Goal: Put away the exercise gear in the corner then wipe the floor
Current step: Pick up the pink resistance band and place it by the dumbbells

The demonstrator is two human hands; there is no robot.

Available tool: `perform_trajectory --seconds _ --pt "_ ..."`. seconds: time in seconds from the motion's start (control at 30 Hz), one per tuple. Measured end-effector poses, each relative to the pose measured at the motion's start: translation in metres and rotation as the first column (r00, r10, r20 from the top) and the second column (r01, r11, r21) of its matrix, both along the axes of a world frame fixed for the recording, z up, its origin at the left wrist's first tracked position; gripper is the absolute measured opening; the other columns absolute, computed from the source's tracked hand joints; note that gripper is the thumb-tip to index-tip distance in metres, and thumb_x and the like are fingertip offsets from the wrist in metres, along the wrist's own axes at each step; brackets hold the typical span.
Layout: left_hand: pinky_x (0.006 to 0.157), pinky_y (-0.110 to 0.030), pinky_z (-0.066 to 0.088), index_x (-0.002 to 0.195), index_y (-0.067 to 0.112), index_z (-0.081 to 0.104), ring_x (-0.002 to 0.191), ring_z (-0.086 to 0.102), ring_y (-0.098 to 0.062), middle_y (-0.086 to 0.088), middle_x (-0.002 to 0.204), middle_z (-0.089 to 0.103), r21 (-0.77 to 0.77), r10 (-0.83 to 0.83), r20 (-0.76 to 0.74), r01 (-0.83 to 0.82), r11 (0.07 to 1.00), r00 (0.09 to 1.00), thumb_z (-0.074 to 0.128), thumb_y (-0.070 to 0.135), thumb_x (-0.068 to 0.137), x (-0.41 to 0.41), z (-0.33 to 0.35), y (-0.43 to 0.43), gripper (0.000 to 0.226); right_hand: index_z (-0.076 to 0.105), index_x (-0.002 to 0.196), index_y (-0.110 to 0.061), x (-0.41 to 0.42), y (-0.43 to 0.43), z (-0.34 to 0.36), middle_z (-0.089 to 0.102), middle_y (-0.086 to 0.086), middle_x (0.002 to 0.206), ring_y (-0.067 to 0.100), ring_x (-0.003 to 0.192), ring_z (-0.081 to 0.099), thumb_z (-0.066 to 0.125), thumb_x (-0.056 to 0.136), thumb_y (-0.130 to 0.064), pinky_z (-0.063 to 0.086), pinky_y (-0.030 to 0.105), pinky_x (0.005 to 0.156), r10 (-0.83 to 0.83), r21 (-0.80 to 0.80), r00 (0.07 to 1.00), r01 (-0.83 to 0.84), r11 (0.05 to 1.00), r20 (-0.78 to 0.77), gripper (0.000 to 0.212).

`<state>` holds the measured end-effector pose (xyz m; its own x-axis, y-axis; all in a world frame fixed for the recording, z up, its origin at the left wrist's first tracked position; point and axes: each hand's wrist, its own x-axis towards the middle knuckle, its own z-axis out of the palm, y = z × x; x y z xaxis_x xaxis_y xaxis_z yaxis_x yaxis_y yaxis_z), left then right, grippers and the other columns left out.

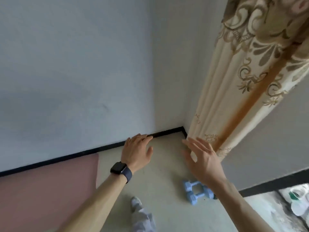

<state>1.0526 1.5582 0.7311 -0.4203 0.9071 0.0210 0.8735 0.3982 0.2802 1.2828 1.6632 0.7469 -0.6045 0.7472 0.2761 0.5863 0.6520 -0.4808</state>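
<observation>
Two pale blue dumbbells [192, 196] lie side by side on the grey floor [163, 164], partly hidden under the right forearm and short of the corner. A pink mat [50, 190] lies flat on the left, its far edge along the black skirting [66, 157]. Both hands are held out above the floor with fingers spread and grip nothing: the left hand [137, 151], with a dark watch [119, 168] on its wrist, reaches toward the skirting, and the right hand [202, 159] hangs in front of a patterned cream curtain [242, 81]. A grey-clad leg and shoe [136, 202] show below.
</observation>
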Motion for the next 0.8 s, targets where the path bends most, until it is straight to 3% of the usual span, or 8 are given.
perform_trajectory --seconds 0.1,0.17,0.27,0.37,0.5,0.8 --pt "0.116 -0.044 0.028 0.144 0.03 0.047 0.143 0.035 -0.019 0.004 0.151 0.046 0.019 0.203 -0.022 -0.203 0.979 0.979 0.049 0.039 0.098 -0.033 0.017 -0.08 0.047 0.064 0.128 -0.028 -0.064 -0.039 0.016 0.065 -0.006 0.131 0.027 0.129 0.052 0.041 0.093 -0.048 0.048 0.044 0.102 0.191 -0.059 0.982 -0.191 0.98 -0.005 0.047" --pt "0.114 -0.043 0.032 0.143 0.028 0.049 0.141 0.039 -0.021 0.002 0.149 0.049 0.043 0.339 -0.044 -0.338 0.94 0.94 0.049 0.038 0.097 -0.053 0.03 -0.144 0.047 0.064 0.129 -0.029 -0.108 -0.078 0.023 0.064 -0.007 0.131 0.024 0.131 0.05 0.046 0.094 -0.046 0.047 0.042 0.103 0.336 -0.052 0.941 -0.337 0.94 -0.033 0.043" --pt "0.101 -0.043 0.046 0.137 0.025 0.055 0.126 0.054 -0.02 0.002 0.134 0.062 0.101 0.515 -0.078 -0.507 0.856 0.854 0.053 0.033 0.094 -0.071 0.052 -0.244 0.044 0.062 0.132 -0.029 -0.166 -0.147 0.034 0.062 -0.007 0.135 0.021 0.136 0.045 0.058 0.096 -0.039 0.046 0.044 0.105 0.538 -0.044 0.841 -0.54 0.84 -0.051 0.038" --pt "0.094 -0.043 0.047 0.131 0.022 0.057 0.113 0.06 -0.022 0.001 0.119 0.068 0.088 0.684 -0.087 -0.678 0.73 0.725 0.055 0.029 0.093 -0.082 0.062 -0.352 0.039 0.06 0.133 -0.03 -0.217 -0.23 0.039 0.061 -0.009 0.136 0.021 0.137 0.044 0.047 0.096 -0.048 0.046 0.046 0.105 0.697 -0.044 0.716 -0.698 0.715 -0.041 0.043" --pt "0.105 -0.044 0.041 0.136 0.021 0.055 0.124 0.054 -0.022 0.001 0.135 0.06 0.107 0.831 -0.087 -0.824 0.556 0.549 0.053 0.032 0.094 -0.096 0.062 -0.489 0.043 0.058 0.136 -0.032 -0.27 -0.349 0.048 0.059 -0.009 0.139 0.02 0.137 0.043 0.036 0.095 -0.055 0.045 0.045 0.107 0.824 -0.023 0.566 -0.824 0.566 -0.009 0.051" --pt "0.108 -0.042 0.035 0.138 0.022 0.055 0.133 0.047 -0.02 0.0 0.14 0.057 0.143 0.954 -0.113 -0.946 0.291 0.276 0.055 0.033 0.094 -0.138 0.084 -0.762 0.046 0.048 0.144 -0.036 -0.373 -0.592 0.058 0.05 -0.012 0.147 0.017 0.143 0.034 0.047 0.1 -0.046 0.037 0.045 0.114 0.95 -0.016 0.31 -0.95 0.311 0.041 0.045"
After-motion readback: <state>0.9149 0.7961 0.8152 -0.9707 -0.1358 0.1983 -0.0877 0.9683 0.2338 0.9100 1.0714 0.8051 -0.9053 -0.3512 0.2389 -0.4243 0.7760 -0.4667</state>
